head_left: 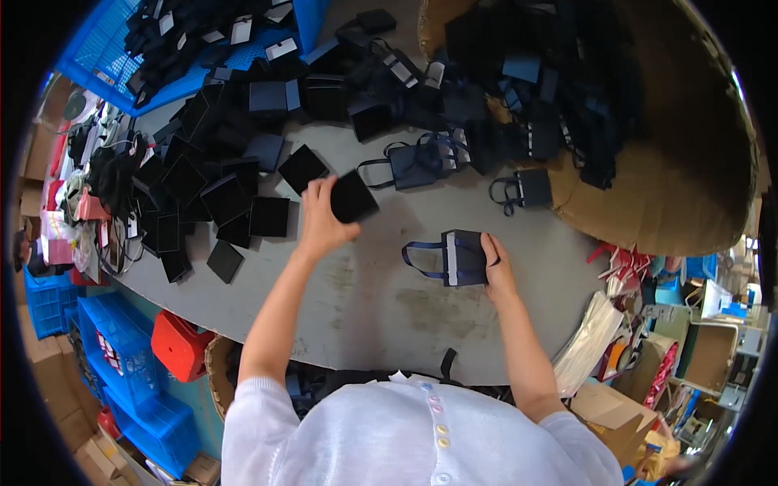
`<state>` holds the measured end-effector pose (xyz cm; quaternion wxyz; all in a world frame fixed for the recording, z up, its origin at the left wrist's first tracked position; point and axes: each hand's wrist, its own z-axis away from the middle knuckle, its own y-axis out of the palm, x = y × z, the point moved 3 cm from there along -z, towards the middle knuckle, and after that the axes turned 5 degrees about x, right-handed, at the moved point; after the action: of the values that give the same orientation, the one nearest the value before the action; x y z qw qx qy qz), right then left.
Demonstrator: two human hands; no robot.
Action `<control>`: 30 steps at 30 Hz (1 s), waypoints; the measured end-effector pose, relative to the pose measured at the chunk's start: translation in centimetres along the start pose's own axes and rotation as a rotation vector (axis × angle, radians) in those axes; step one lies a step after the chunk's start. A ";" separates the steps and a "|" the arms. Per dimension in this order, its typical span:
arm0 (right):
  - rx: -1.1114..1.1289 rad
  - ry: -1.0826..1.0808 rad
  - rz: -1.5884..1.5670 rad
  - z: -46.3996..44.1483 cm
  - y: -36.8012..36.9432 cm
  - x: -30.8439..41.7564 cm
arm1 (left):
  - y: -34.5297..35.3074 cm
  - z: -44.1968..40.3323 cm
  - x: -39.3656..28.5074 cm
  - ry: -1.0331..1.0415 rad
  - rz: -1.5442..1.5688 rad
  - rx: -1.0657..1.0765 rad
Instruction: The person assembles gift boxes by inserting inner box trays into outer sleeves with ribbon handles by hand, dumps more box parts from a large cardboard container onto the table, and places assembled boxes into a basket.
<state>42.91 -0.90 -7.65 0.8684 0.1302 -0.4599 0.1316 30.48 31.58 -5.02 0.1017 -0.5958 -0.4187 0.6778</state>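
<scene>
My left hand (322, 220) is closed around the edge of a small black box (354, 197), held over the grey table. Another black box (303, 169) lies just beyond those fingers. My right hand (499, 269) grips the side of a small dark-blue gift bag (464, 257), which lies tipped with its ribbon handle looping left and a pale strip along its opening. Farther back on the table are a dark gift bag with handles (413, 166) and a smaller one (533, 188). Black boxes, some open, pile up at the left, such as one box (269, 216).
A blue plastic crate (101, 61) full of dark boxes stands at the back left. At the back right a large cardboard carton (648, 219) holds many dark bags. The grey table (389, 324) ends at my body. A red stool (180, 346) sits below its left edge.
</scene>
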 end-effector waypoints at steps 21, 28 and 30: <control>0.479 -0.189 0.429 9.4 10.8 -1.2 | 2.4 14.2 -10.8 0.088 0.483 0.047; 0.977 -0.523 1.195 1.8 14.3 -1.4 | -4.8 26.3 -1.3 -0.253 0.151 0.260; 0.568 -0.768 1.755 -4.4 16.0 2.6 | -7.2 31.2 0.0 -0.455 -0.243 0.493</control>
<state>42.08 15.85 -6.18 0.1929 -0.0193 -0.5942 0.7806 0.01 22.11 -1.95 0.2262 -0.3333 -0.3223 0.8567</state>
